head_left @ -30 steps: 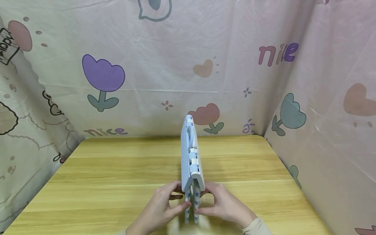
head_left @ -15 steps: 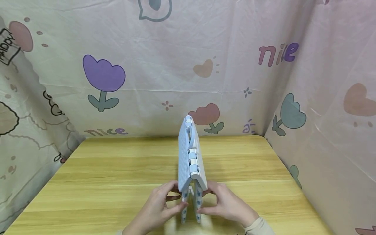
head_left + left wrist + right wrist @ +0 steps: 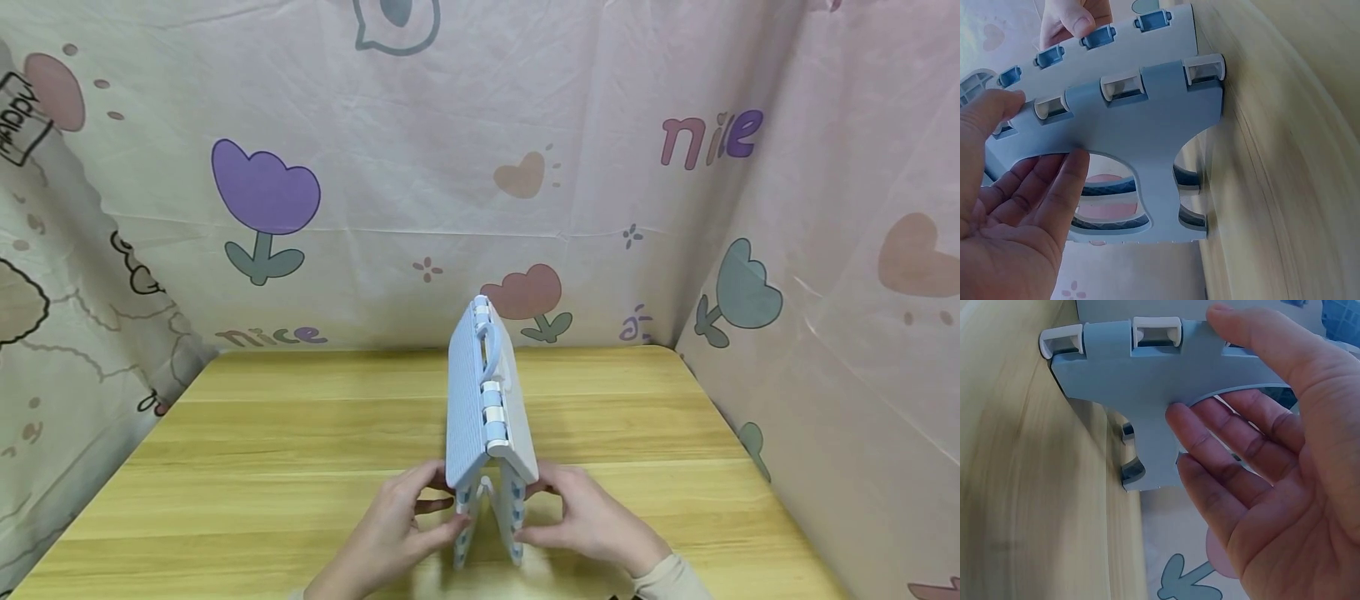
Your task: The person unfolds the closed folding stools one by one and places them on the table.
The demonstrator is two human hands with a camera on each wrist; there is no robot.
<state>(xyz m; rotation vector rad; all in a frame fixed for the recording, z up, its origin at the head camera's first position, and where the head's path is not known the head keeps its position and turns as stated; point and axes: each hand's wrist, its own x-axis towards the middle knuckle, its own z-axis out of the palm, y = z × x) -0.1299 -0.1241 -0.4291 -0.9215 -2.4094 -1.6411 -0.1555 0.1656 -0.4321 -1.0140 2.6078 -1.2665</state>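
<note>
A light blue and white folding step stool (image 3: pixel 467 408) stands partly unfolded at the middle of the table, its hinged top peaked like a roof. The blue carry handle (image 3: pixel 491 354) shows along the ridge. My left hand (image 3: pixel 390 525) grips the left leg panel, thumb on its near hinged edge. In the left wrist view, the fingers reach into the arched cutout of that leg panel (image 3: pixel 1160 112). My right hand (image 3: pixel 588 521) holds the right leg panel (image 3: pixel 1147 381) likewise, thumb along the edge and fingers at the cutout. A gap separates the two leg panels.
The wooden table (image 3: pixel 315 417) extends on both sides of the stool. A patterned cloth (image 3: pixel 405 167) with printed flowers and hearts hangs behind the table and along its left and right sides.
The stool's two halves have spread apart, widening the roof-like angle and the gap between the leg panels. My left hand has moved left and my right hand right, both keeping hold.
</note>
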